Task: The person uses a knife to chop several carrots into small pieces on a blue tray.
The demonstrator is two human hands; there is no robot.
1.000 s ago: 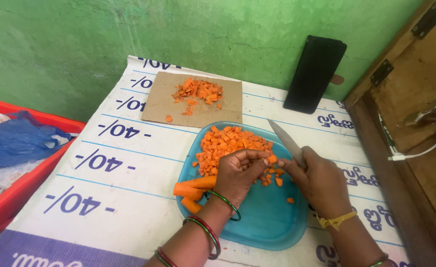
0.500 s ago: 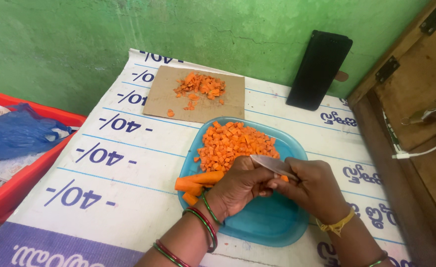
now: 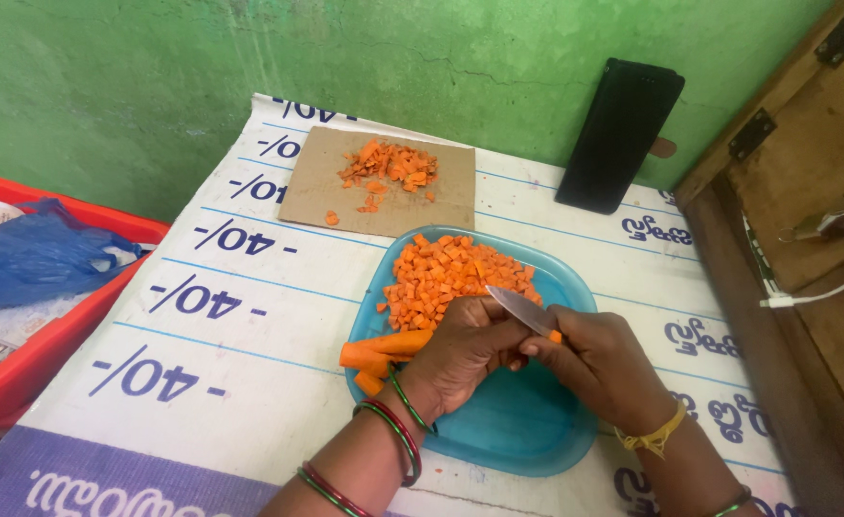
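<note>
Head view, looking down on a worktop (image 3: 249,316) covered by a white printed sheet with blue markings.

Left hand (image 3: 465,349) curled over the blue plate (image 3: 527,431), fingers (image 3: 498,335) closed around carrot sticks (image 3: 383,349); how tightly, cannot tell, since the knuckles hide the grip. Sticks bright orange, long and squared off, poking out to the left of those fingers past the plate's rim, ends cut flat. Bangles in red and green on the left wrist.

Right hand (image 3: 599,359) just beside the left, touching it, fingers wrapped shut on a knife (image 3: 522,311); grey blade angled up and away from the fingers, tip towards the heap. A small orange bit visible at the right fingertips. Yellow band on the right wrist.

Diced carrot (image 3: 450,273) heaped on the far part of the plate, just beyond both sets of fingers: small, fairly even orange cubes.

Farther beyond, a brown cardboard piece (image 3: 345,196) carrying a smaller pile of chopped carrot (image 3: 390,165). Dark phone (image 3: 618,134) leaning against the green wall, beyond the right fingers. Red tub (image 3: 20,373) with a blue plastic bag (image 3: 29,258) well off to the left.
</note>
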